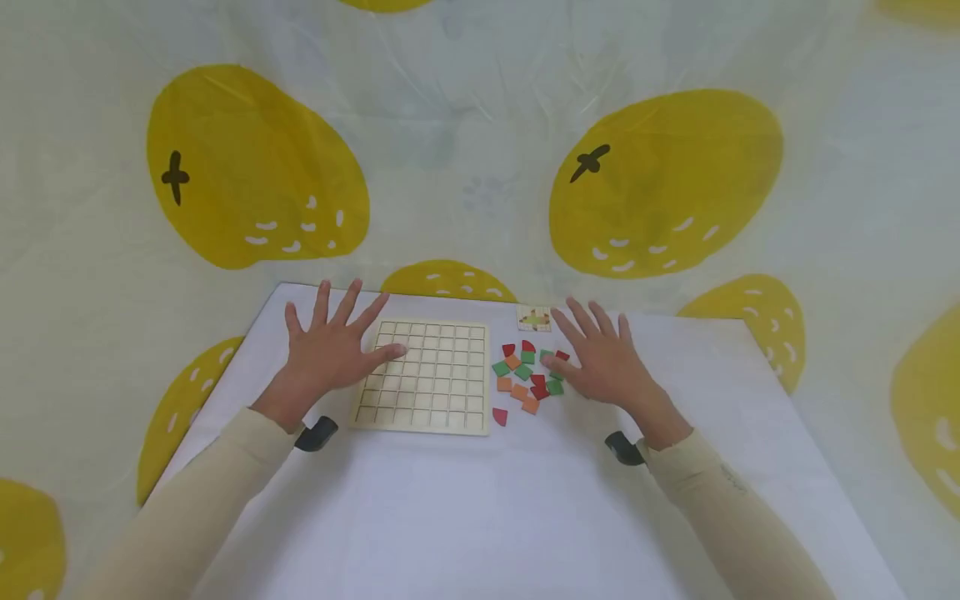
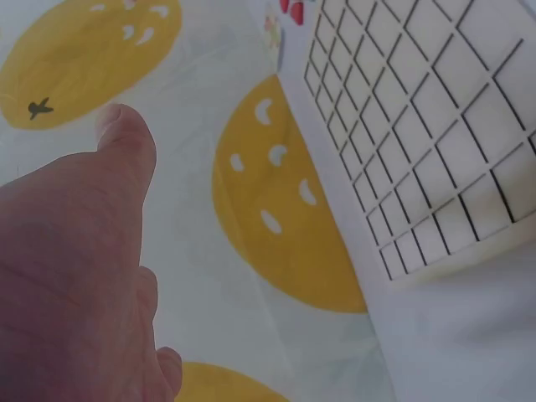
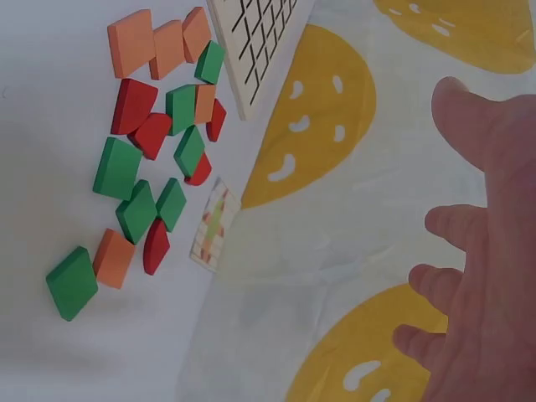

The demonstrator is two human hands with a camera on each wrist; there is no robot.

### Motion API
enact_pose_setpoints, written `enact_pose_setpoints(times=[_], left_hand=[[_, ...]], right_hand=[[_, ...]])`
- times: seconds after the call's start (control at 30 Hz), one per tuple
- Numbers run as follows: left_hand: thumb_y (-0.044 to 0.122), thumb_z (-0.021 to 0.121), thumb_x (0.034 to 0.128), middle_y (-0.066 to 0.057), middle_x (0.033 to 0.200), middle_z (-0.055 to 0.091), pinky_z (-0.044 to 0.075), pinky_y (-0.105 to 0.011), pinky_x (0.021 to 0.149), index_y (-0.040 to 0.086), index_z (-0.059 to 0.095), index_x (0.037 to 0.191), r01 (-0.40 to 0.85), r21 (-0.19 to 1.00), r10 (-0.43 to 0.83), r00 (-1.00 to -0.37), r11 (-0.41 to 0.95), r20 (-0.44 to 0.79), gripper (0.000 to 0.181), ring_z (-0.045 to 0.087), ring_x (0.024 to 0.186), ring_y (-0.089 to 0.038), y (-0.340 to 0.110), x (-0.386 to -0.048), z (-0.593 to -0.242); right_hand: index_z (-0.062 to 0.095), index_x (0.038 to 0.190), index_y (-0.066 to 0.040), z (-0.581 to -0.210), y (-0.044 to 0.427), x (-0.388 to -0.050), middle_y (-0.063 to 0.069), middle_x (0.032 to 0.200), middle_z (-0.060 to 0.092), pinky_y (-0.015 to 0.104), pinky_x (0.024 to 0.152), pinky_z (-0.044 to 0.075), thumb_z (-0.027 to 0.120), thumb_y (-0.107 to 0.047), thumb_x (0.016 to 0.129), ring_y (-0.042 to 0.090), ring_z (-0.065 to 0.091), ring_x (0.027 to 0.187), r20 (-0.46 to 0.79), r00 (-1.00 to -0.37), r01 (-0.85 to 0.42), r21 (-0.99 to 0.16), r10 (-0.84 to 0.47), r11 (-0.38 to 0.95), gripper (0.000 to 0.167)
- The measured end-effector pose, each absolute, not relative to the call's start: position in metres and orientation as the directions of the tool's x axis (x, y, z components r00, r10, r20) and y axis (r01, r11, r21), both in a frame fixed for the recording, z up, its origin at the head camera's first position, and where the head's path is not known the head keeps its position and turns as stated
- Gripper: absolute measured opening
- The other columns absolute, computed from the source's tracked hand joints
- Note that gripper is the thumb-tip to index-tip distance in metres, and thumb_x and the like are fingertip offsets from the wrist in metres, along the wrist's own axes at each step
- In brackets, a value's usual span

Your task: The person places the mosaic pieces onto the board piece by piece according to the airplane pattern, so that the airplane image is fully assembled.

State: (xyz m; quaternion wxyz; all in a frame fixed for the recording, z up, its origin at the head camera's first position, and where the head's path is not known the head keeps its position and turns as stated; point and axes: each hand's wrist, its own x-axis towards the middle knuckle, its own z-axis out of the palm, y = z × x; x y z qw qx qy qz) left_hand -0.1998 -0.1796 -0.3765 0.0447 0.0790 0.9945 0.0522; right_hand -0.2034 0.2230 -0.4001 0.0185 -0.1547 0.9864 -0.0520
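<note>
My left hand (image 1: pixel 324 356) is spread above the left side of a pale wooden grid board (image 1: pixel 433 379), its thumb overlapping the squares in the head view. In the left wrist view that hand (image 2: pixel 79 251) holds nothing. Fingers apart, my right hand (image 1: pixel 609 367) hovers just right of a loose cluster of small tiles, hiding some of them. Green square tiles (image 3: pixel 117 167), orange square tiles (image 3: pixel 131 42) and red tiles (image 3: pixel 134 106), some of them quarter-round, make up the cluster. Behind them lies a small pattern card (image 1: pixel 534 318). The right wrist view shows the right hand (image 3: pixel 502 243) empty too.
A white table (image 1: pixel 465 517) carries everything, its far edge just behind the board and card. Past it hangs a pale cloth (image 1: pixel 465 167) printed with yellow fruit. Dark wrist cameras (image 1: pixel 317 434) sit by both cuffs.
</note>
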Motion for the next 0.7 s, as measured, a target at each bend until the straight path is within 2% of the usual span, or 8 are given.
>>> enact_pose_setpoints(times=[0.2, 0.7], left_hand=[[0.085, 0.039, 0.0925, -0.010, 0.178, -0.005, -0.010, -0.086, 0.115, 0.038, 0.007, 0.168, 0.156, 0.107, 0.164, -0.984, 0.982, -0.074, 0.094, -0.014, 0.160, -0.051, -0.185, -0.199, -0.382], [0.088, 0.036, 0.0909, -0.009, 0.178, -0.007, -0.012, -0.085, 0.115, 0.038, 0.006, 0.168, 0.129, 0.137, 0.142, -0.986, 0.982, -0.090, 0.097, -0.016, 0.160, -0.051, -0.197, -0.195, -0.386]], right_hand=[[0.017, 0.169, -0.025, -0.403, 0.224, -0.204, 0.011, 0.177, 0.011, 0.077, 0.125, 0.005, 0.063, -0.057, 0.098, 0.047, 0.011, 0.160, -0.006, -0.952, -0.304, -0.114, -0.306, 0.946, 0.090], [0.013, 0.169, -0.026, -0.403, 0.227, -0.202, 0.010, 0.178, 0.007, 0.079, 0.123, 0.001, 0.061, -0.057, 0.099, 0.047, 0.002, 0.161, -0.053, -0.952, -0.295, -0.111, -0.302, 0.949, 0.090]])
